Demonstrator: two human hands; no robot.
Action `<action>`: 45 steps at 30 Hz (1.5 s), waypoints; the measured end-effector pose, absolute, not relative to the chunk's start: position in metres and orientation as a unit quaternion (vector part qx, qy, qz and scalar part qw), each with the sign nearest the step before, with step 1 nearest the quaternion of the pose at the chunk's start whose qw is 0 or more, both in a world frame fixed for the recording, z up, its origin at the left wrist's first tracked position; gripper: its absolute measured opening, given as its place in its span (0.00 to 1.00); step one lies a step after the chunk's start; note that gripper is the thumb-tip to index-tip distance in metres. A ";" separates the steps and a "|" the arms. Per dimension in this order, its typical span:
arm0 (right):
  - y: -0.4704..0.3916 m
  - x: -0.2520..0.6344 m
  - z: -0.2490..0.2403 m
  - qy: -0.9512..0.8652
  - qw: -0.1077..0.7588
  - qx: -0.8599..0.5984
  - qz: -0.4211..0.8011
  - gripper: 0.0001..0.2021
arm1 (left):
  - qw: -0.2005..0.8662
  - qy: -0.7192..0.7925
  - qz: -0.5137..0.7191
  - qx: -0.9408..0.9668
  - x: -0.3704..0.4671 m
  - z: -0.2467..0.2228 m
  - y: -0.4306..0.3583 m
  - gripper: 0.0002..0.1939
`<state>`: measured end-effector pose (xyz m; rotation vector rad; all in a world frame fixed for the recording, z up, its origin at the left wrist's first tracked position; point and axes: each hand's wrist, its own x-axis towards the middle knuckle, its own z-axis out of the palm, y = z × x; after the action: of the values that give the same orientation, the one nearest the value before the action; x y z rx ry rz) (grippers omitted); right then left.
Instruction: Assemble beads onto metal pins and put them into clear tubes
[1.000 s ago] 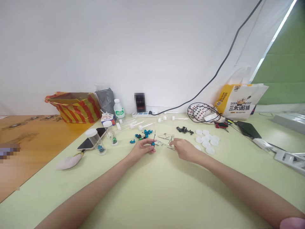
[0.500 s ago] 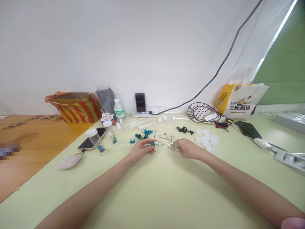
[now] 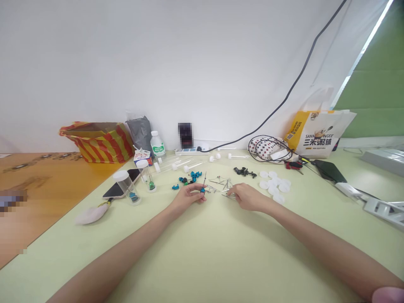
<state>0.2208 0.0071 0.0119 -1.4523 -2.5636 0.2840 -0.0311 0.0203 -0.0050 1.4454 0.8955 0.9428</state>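
Between its fingertips my left hand (image 3: 190, 196) holds a small blue part (image 3: 202, 190) with a thin rod standing upright from it. My right hand (image 3: 244, 195) is at the right edge of a loose pile of thin metal pins (image 3: 226, 183); its fingers are bent together, and whatever they pinch is too small to make out. Behind my left hand lie blue and green pieces (image 3: 190, 178). Black pieces (image 3: 245, 172) are beyond my right hand, with white round discs (image 3: 274, 182) to its right.
Two capped clear jars (image 3: 126, 187) (image 3: 146, 176) stand left, near a phone (image 3: 110, 191). Clear tubes (image 3: 179, 164) lie at the back. A striped bag (image 3: 104, 143), white bottle (image 3: 158, 145), coiled cable (image 3: 267, 149) and paper bag (image 3: 318, 134) line the wall.
My right hand has shifted very slightly to the left at the metal pins. My left hand stays in place with the blue part.
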 end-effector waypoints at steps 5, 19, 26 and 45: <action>0.008 0.222 0.009 -0.863 0.091 -0.487 0.097 0.24 | 0.568 0.377 0.399 0.613 -0.031 -0.004 0.020 0.18; 0.011 0.222 0.012 -0.866 0.070 -0.485 0.099 0.23 | 0.570 0.374 0.399 0.613 -0.032 -0.007 0.021 0.18; 0.010 0.220 0.014 -0.861 0.108 -0.492 0.068 0.22 | 0.578 0.379 0.395 0.605 -0.033 -0.006 0.021 0.20; -0.013 0.185 0.003 -0.828 0.387 -0.378 0.147 0.17 | 0.595 0.371 0.392 0.595 -0.024 0.002 0.010 0.19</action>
<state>0.1845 -0.0126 0.0027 -0.9611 -2.1073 0.3749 -0.0237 0.0103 0.0022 1.3828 0.8624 0.9107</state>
